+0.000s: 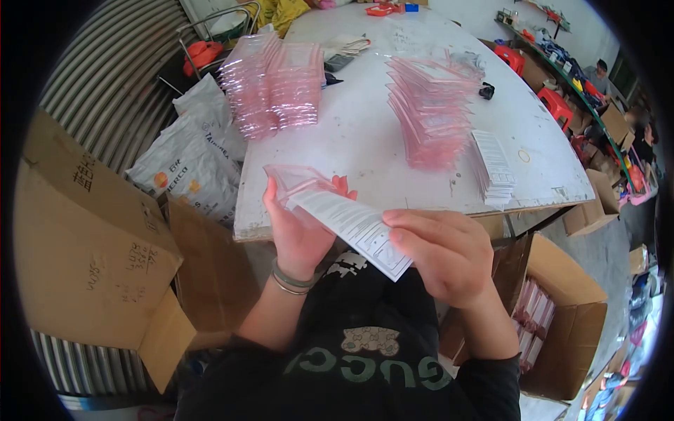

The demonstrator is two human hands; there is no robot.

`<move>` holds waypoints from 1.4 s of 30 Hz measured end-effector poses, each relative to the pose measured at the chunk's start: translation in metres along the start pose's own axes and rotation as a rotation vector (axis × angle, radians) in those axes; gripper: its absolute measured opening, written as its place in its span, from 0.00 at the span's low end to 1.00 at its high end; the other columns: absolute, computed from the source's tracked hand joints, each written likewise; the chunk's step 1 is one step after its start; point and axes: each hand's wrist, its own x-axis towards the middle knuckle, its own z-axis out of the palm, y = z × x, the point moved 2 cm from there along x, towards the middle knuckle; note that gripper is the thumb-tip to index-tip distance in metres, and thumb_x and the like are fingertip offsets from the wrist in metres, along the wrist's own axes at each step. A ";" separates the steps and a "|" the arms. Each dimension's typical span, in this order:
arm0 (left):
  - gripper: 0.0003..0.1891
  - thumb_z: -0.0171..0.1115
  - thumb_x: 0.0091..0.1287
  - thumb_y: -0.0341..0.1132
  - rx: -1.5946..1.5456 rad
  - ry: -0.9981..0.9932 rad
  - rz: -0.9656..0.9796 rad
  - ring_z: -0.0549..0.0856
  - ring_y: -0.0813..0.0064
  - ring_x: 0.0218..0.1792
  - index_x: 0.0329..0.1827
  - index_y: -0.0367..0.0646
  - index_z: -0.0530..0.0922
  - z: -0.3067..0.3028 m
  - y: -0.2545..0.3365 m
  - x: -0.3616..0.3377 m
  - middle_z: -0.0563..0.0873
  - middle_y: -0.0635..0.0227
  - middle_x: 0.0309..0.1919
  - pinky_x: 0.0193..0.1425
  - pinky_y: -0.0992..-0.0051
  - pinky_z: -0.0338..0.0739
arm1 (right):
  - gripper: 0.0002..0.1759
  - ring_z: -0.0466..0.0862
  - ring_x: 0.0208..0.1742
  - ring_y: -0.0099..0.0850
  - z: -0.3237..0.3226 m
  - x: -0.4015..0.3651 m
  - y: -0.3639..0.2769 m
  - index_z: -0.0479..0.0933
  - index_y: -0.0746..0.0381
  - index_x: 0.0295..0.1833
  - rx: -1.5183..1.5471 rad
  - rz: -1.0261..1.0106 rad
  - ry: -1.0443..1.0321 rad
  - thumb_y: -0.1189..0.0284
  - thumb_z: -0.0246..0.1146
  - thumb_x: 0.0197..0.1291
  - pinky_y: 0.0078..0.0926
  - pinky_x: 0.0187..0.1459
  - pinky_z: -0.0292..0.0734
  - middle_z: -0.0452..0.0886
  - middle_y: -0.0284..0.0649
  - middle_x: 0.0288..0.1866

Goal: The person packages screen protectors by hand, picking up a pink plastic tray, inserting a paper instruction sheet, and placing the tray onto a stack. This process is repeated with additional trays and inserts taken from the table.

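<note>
My left hand [298,235] holds a clear pink plastic pouch [282,175] by its edges, near the front of the table. A folded white printed leaflet [347,223] slants across, with its far end at the pouch's mouth. My right hand [449,249] pinches the leaflet's near end between thumb and fingers. Beyond my right hand, a stack of similar leaflets [494,167] lies at the table's front edge. Pink pouches [432,116] are piled beside it, and a shinier double stack of pink pouches [277,91] stands at the left.
The white table [351,144] stretches ahead. An opened cardboard box [572,344] with pink packets stands low at my right. Large cartons [98,245] and white sacks [189,165] crowd the left. A person [598,74] is by the shelving at far right.
</note>
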 end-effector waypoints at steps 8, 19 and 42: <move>0.42 0.49 0.67 0.74 0.034 -0.031 0.013 0.78 0.55 0.62 0.62 0.40 0.73 0.000 -0.007 0.000 0.79 0.54 0.56 0.72 0.48 0.69 | 0.15 0.90 0.38 0.39 0.014 0.000 -0.008 0.82 0.68 0.42 -0.161 -0.096 0.012 0.75 0.66 0.45 0.29 0.34 0.85 0.87 0.47 0.41; 0.44 0.45 0.68 0.73 -0.017 -0.165 0.052 0.79 0.54 0.63 0.66 0.38 0.73 0.006 -0.019 -0.013 0.80 0.53 0.60 0.72 0.50 0.70 | 0.18 0.83 0.57 0.43 0.050 0.000 -0.009 0.82 0.66 0.46 -0.246 0.010 -0.108 0.70 0.65 0.48 0.39 0.50 0.78 0.81 0.49 0.55; 0.59 0.63 0.60 0.67 0.192 -0.560 0.146 0.62 0.48 0.79 0.86 0.48 0.41 0.009 -0.029 -0.036 0.50 0.57 0.83 0.80 0.46 0.60 | 0.16 0.81 0.60 0.43 0.053 0.011 -0.028 0.84 0.63 0.51 -0.473 -0.090 -0.306 0.68 0.65 0.58 0.44 0.53 0.74 0.82 0.46 0.65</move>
